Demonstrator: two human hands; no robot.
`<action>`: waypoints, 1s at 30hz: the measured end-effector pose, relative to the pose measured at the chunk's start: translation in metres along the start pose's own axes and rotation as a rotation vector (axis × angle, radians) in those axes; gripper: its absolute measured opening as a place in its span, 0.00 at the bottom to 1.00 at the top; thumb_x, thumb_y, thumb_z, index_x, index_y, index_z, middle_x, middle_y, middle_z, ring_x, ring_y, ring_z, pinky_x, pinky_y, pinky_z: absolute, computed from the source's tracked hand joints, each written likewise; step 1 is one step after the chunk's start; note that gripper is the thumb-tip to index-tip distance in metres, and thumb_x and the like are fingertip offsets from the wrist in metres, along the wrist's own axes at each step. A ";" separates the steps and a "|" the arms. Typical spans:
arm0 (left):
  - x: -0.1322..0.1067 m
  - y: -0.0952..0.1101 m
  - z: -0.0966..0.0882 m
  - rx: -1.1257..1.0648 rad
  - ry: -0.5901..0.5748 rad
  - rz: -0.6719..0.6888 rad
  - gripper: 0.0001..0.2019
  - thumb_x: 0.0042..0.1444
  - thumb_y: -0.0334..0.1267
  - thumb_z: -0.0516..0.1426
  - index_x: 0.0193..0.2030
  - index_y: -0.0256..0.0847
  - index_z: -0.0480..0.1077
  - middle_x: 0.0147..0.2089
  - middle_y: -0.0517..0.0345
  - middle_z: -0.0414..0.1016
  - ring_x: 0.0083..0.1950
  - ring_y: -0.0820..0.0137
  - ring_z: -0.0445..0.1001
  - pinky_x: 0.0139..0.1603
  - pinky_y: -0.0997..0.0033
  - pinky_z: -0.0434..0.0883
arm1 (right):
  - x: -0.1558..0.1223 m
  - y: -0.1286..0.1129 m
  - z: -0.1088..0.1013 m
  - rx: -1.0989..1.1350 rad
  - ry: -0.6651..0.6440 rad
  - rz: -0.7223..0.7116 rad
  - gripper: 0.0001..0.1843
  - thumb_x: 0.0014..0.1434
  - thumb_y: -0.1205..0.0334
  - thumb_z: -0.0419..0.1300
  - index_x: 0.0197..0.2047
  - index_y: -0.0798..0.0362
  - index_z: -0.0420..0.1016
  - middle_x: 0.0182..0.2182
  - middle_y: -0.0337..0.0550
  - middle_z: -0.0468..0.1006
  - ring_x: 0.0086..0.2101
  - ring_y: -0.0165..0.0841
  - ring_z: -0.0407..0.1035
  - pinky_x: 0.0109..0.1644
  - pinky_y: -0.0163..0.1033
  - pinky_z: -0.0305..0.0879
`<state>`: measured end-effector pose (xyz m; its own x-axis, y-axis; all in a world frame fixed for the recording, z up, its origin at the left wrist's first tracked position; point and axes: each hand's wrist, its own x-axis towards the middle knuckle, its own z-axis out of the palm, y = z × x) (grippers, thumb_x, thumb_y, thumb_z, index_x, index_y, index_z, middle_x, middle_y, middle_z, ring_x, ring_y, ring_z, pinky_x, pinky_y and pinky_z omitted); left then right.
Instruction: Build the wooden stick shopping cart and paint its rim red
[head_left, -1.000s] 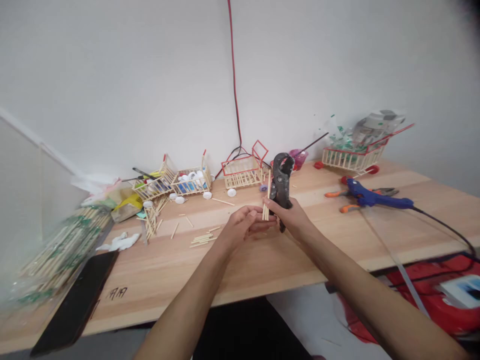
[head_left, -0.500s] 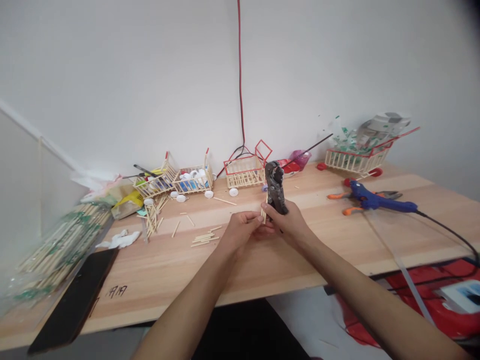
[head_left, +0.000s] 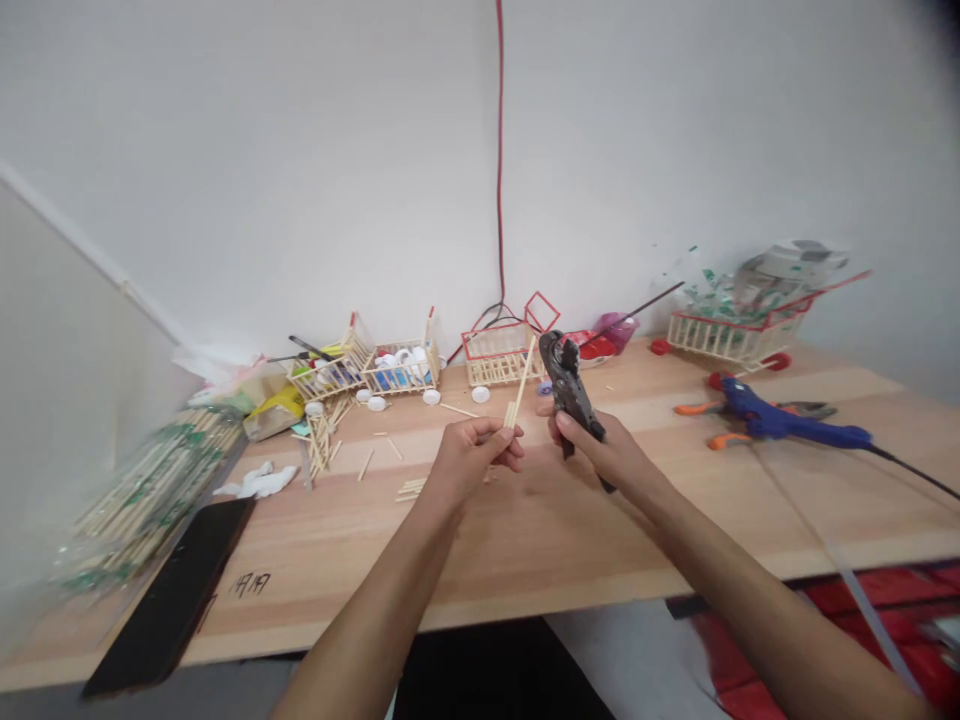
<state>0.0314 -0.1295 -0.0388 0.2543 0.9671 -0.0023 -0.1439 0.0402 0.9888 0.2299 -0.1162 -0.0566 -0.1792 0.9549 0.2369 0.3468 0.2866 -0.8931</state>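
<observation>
Between the thumb and fingers of my left hand (head_left: 480, 450) are thin wooden sticks (head_left: 525, 385), one long and at least one short, pointing up. My right hand (head_left: 604, 445) is wrapped round the handles of a dark metal cutting tool (head_left: 568, 378), its head up and a little apart from the sticks. Short cut sticks (head_left: 410, 490) lie on the table just left of my left hand. Behind the hands stands a small stick-built cart (head_left: 499, 368) with a red rim and white wheels.
Two filled stick carts (head_left: 401, 370) stand at the back left, near loose sticks (head_left: 321, 440). Bagged sticks (head_left: 161, 480) and a black board (head_left: 176, 590) lie left. On the right are a blue glue gun (head_left: 787, 425), orange-handled pliers (head_left: 724, 440) and a red-wheeled cart (head_left: 731, 338).
My hands have moved apart: the right hand has drawn the cutting tool away to the right, and the sticks in my left hand now show clearly. The whole view has shifted slightly.
</observation>
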 end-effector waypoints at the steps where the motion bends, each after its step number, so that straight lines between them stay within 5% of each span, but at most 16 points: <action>1: -0.002 0.007 -0.005 0.020 0.005 0.022 0.18 0.46 0.47 0.66 0.31 0.31 0.75 0.28 0.55 0.75 0.24 0.75 0.72 0.31 0.74 0.70 | -0.002 -0.004 -0.002 -0.054 -0.041 -0.005 0.29 0.60 0.39 0.51 0.46 0.56 0.74 0.29 0.43 0.74 0.31 0.35 0.69 0.37 0.40 0.65; 7: -0.015 0.034 -0.039 0.049 0.052 0.045 0.18 0.45 0.48 0.67 0.31 0.31 0.75 0.27 0.55 0.75 0.23 0.75 0.72 0.30 0.74 0.70 | -0.017 -0.032 -0.016 -0.332 -0.266 0.030 0.26 0.60 0.39 0.52 0.47 0.50 0.76 0.40 0.46 0.80 0.41 0.42 0.73 0.43 0.43 0.67; 15: -0.015 0.029 -0.062 -0.065 -0.067 -0.058 0.19 0.43 0.47 0.69 0.32 0.30 0.76 0.27 0.55 0.75 0.24 0.76 0.72 0.30 0.75 0.69 | -0.006 -0.047 -0.011 -0.312 -0.507 0.144 0.29 0.62 0.36 0.46 0.41 0.53 0.73 0.35 0.44 0.76 0.37 0.38 0.69 0.42 0.40 0.64; 20: -0.014 0.023 -0.072 -0.081 -0.081 -0.074 0.19 0.43 0.48 0.68 0.31 0.30 0.76 0.26 0.55 0.75 0.24 0.76 0.72 0.30 0.75 0.68 | 0.010 -0.043 0.005 -0.267 -0.551 0.173 0.30 0.60 0.33 0.47 0.33 0.52 0.70 0.33 0.44 0.74 0.34 0.36 0.66 0.38 0.38 0.62; 30: -0.017 0.019 -0.078 -0.037 -0.017 -0.113 0.18 0.45 0.47 0.67 0.31 0.30 0.75 0.26 0.55 0.75 0.24 0.75 0.73 0.30 0.74 0.70 | 0.023 -0.040 0.021 -0.204 -0.624 0.132 0.28 0.61 0.36 0.48 0.31 0.53 0.69 0.30 0.42 0.71 0.31 0.32 0.62 0.34 0.37 0.61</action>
<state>-0.0499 -0.1258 -0.0317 0.2874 0.9514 -0.1104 -0.1486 0.1582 0.9762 0.1928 -0.1075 -0.0236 -0.6013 0.7762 -0.1896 0.5581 0.2383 -0.7948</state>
